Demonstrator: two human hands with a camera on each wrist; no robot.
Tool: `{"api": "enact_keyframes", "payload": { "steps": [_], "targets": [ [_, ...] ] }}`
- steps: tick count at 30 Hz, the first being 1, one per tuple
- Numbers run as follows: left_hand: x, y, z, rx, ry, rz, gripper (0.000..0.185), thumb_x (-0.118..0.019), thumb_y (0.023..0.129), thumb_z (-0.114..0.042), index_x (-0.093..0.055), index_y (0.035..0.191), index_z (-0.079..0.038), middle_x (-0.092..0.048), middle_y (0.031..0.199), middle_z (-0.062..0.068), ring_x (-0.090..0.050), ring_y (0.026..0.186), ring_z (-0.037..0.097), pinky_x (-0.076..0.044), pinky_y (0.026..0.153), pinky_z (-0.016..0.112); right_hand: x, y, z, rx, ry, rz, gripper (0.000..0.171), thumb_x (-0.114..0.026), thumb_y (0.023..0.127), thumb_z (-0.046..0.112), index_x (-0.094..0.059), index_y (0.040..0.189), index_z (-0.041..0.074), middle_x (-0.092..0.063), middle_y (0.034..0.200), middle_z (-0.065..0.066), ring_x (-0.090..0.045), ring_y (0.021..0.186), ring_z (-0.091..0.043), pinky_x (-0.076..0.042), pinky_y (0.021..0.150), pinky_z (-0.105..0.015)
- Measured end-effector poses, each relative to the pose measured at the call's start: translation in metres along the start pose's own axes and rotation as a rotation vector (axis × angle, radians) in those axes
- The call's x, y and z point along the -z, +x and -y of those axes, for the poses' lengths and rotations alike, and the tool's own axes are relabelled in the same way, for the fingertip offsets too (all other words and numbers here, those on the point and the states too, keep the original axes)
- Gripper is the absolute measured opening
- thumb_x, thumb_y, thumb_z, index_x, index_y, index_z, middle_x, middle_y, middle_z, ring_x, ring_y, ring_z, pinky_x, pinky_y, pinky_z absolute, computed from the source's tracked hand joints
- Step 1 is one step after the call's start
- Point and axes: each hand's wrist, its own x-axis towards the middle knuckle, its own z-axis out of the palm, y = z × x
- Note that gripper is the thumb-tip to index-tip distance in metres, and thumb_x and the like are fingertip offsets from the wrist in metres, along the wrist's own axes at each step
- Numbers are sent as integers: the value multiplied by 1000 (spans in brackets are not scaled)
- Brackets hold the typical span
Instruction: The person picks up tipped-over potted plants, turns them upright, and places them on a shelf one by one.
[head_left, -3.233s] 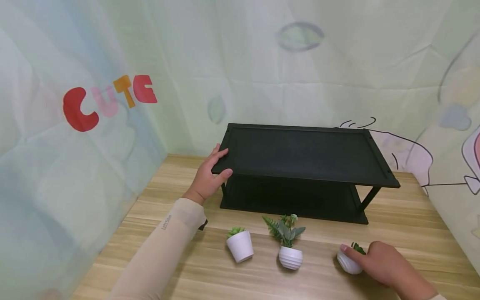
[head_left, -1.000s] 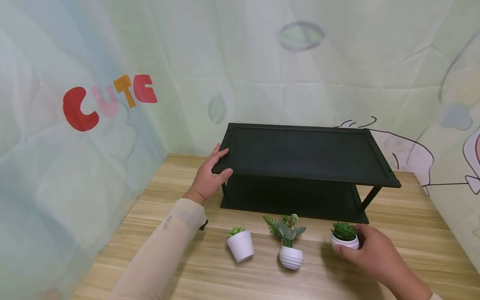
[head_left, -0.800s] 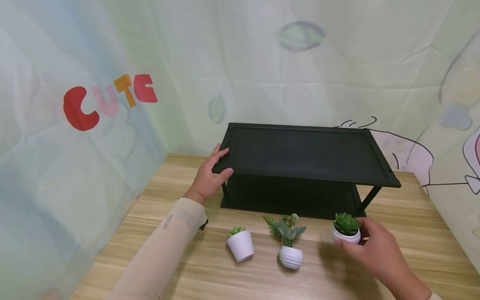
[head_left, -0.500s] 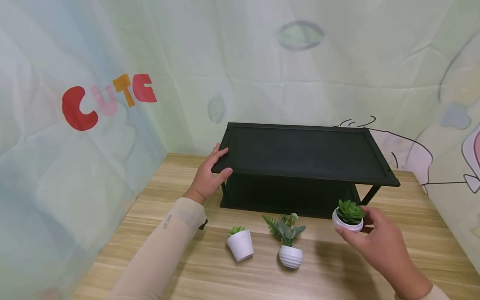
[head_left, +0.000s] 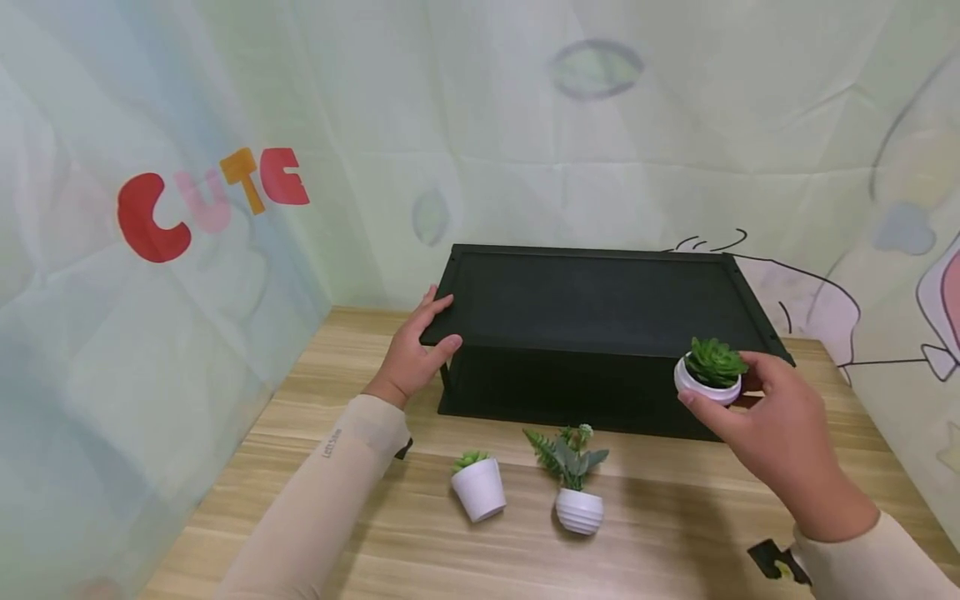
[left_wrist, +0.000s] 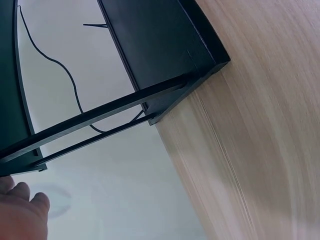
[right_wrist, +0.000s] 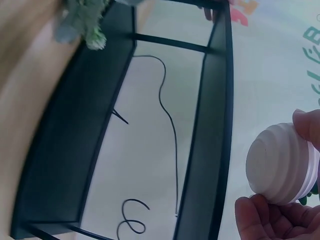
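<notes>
I have the small succulent pot (head_left: 709, 375) pinched in my right hand (head_left: 780, 425), thumb under its near side and the other fingers (right_wrist: 272, 220) curled round the far side of its ribbed white body. It is up off the table, level with the front right corner of the black shelf (head_left: 592, 292), just at the edge of the top board and not yet over it. The pot sits upright between my fingertips, green rosette on top.

My left hand (head_left: 415, 354) is out at the opposite end, thumb hooked under the shelf's left corner and fingers lying along its edge, so it grips the top board there.

Below and to the left of my right hand, two more plants stand on the wooden table (head_left: 675, 542): a leafy fern pot (head_left: 578, 492) nearer to me, and beyond it toward my left arm a tilted white pot (head_left: 478, 487) with a little green tuft. Both are well clear of my holding hand.

What worries me is the grip. The pot is round and ribbed, and I hold it only by fingertips low on its body; if I loosen or twist my wrist, I judge it could roll out and drop onto the table or the fern underneath. The raised lip of the top board is also right beside the pot's base, so coming in too low could knock the pot against the rim and tip it. The shelf looks light, and a bump might shove it unless my left hand holds firm.
</notes>
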Motion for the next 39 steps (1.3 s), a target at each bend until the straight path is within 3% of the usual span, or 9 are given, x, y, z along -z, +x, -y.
{"api": "enact_keyframes", "payload": {
  "steps": [6, 19, 30, 39],
  "targets": [
    [1, 0, 1, 3, -1, 2, 71, -65, 102, -46, -42, 163, -20, -16, 178, 4, -16, 164, 29, -20, 129, 60, 2, 22, 6, 0, -13, -7, 69, -89, 85, 37, -61, 129, -9, -66, 102, -19, -63, 83, -28, -45, 61, -17],
    [1, 0, 1, -23, -14, 0, 81, -60, 99, -66, -42, 163, -18, -17, 177, 7, -18, 163, 31, -20, 129, 61, -4, 58, -3, -53, -54, 0, 66, -80, 91, 47, -63, 123, -9, -64, 100, -21, -60, 84, -33, -47, 60, -29],
    [1, -1, 2, -23, -6, 0, 81, -61, 99, -64, -43, 163, -17, -18, 177, 10, -18, 163, 31, -20, 129, 60, -10, 72, -14, -129, -91, 38, 80, -74, 93, 54, -57, 133, -13, -62, 115, -28, -60, 97, -40, -50, 70, -40],
    [1, 0, 1, -30, -2, -4, 81, -61, 99, -64, -43, 163, -17, -18, 177, 11, -19, 163, 32, -20, 129, 60, -10, 81, -18, -169, -112, 69, 87, -70, 95, 57, -53, 137, -17, -60, 123, -35, -57, 106, -47, -54, 81, -58]
  ]
}}
